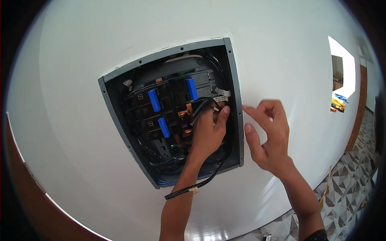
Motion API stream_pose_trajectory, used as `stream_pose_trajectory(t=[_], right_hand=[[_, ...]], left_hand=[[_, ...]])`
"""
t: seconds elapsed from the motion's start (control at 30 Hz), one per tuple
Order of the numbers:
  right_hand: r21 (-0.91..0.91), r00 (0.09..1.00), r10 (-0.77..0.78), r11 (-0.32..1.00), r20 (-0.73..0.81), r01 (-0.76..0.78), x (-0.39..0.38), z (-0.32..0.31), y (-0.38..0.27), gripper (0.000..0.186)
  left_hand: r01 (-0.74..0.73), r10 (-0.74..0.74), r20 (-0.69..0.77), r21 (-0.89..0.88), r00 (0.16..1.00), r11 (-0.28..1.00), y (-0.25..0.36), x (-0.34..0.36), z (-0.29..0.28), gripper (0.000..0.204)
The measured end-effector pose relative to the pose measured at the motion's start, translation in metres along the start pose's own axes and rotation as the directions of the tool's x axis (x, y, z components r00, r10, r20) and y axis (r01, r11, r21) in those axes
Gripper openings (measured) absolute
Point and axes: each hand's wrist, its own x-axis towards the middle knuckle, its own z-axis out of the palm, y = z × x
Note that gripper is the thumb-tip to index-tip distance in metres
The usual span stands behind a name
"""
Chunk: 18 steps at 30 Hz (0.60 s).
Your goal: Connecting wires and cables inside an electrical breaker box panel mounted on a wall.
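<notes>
An electrical panel box with a grey metal frame (pixel 240 136) is set into a white wall, holding circuit breakers with blue toggles (pixel 154 100). My left hand (pixel 210 130) reaches into its right side. The thumb and fingers are closed on a black wire (pixel 203 107), whose bend rises above the knuckles; the fingertips are partly hidden. White labels (pixel 222 95) hang on wires just above that hand. Copper-coloured bars (pixel 185 111) show beside it. My right hand (pixel 270 134) is outside the box by its right edge, holding nothing, thumb and index finger apart.
A loose black cable (pixel 207 180) hangs out over the box's lower edge and crosses my left forearm. Blue wires (pixel 167 176) lie in the box bottom. At the far right, yellow and blue tools (pixel 338 104) rest by a wall opening, above a patterned tile floor (pixel 345 180).
</notes>
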Motion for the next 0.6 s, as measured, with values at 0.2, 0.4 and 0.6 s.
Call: stream_pose_trajectory(t=[0.2,0.4,0.6], right_hand=[[-0.075,0.989,-0.125,0.99,-0.081,0.119,0.05,0.012,0.012,0.028],[-0.22,0.981,-0.152,0.968,-0.116,0.124,0.097,0.035,0.021,0.022],[-0.476,0.98,-0.192,0.868,-0.053,0.144,0.116,0.046,0.02,0.019]], left_hand=[[0.04,-0.04,0.004,-0.052,0.999,0.998,0.005,-0.001,0.001,0.03],[0.026,-0.026,-0.017,-0.025,0.999,0.999,0.008,-0.002,0.002,0.03],[-0.1,0.102,-0.06,0.038,0.993,0.994,-0.001,-0.001,0.005,0.028]])
